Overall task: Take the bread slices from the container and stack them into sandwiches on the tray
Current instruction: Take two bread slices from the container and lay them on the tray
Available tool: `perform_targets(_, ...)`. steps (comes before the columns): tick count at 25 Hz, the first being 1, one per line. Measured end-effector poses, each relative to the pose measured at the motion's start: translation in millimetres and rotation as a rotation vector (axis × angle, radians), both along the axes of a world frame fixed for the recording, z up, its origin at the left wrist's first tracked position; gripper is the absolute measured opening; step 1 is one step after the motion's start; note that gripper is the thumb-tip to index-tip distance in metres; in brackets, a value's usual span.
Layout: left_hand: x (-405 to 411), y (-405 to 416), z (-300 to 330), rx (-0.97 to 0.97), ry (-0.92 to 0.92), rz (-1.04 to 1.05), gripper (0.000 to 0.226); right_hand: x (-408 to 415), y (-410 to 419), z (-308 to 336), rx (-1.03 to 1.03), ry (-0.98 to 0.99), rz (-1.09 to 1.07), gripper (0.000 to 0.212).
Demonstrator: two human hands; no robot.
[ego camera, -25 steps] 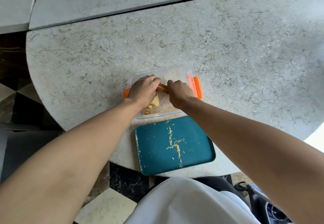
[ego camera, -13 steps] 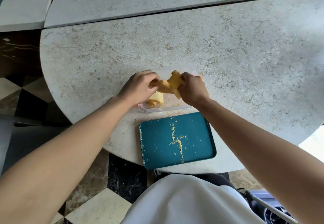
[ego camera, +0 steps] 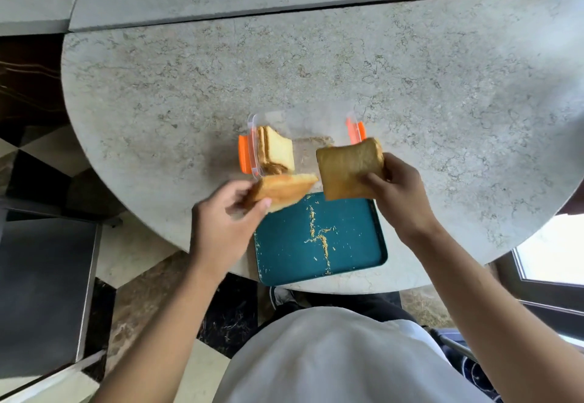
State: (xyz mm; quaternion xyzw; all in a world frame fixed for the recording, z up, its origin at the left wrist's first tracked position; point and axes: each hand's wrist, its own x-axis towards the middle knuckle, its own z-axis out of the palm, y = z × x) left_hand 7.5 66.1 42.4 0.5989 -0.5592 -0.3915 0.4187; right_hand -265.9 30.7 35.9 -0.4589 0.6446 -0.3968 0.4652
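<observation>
The left hand point(ego camera: 226, 213) pinches a golden toasted bread slice point(ego camera: 282, 190) by its near corner, thumb on top and fingers beneath, holding it tilted over the far left corner of the flat teal rectangular tray point(ego camera: 347, 244). Just beyond that hand stands the clear plastic container with orange side clips point(ego camera: 251, 147), its lid off; inside, against its left wall, a few pale bread slices point(ego camera: 275, 151) stand on edge, and the rest of its floor holds only crumbs. Between the hands and nearer the person, the tray lies at the near rim of the round grey marbled stone table point(ego camera: 158, 102), bare but for a line of crumbs point(ego camera: 319, 238) down its middle. The right hand point(ego camera: 398, 191) grips a second browner bread slice point(ego camera: 349, 170) by its right edge, thumb across its face, above the tray's far right corner. Beyond and to the right of both hands the tabletop lies wide open up to a straight seam.
</observation>
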Motion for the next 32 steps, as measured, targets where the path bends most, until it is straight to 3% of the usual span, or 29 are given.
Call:
perform_targets(4, -23.6, 50.3, -38.6, 0.273, 0.224, 0.052, 0.023, -8.5, 50.9, -38.3, 0.221, -0.043, 0.033, 0.021)
perform_targets(7, -31.4, 53.4, -71.4, 0.463, 0.256, 0.210, 0.019, -13.1, 59.1, -70.0, 0.358, -0.037, -0.044, 0.008)
perform_targets(15, -25.6, 14.0, -107.3, 0.638, 0.337, 0.412, 0.028, -7.5, 24.9, -106.9, 0.458, -0.096, -0.127, 0.011)
perform_targets(18, -21.1, 5.4, -115.2, 0.706, 0.354, 0.451, 0.022, -3.5, 19.6, -112.1, 0.457, -0.078, -0.139, 0.021)
perform_targets(26, -7.3, -2.6, -119.2, 0.792, 0.285, 0.420, 0.051, -12.0, 24.5, -108.2, 0.421, 0.403, 0.025, 0.056)
perform_targets(32, -8.8, -5.7, -94.3, 0.821, 0.136, 0.324, 0.062, -18.4, 30.7, -94.4, 0.360, 0.566, 0.131, 0.050)
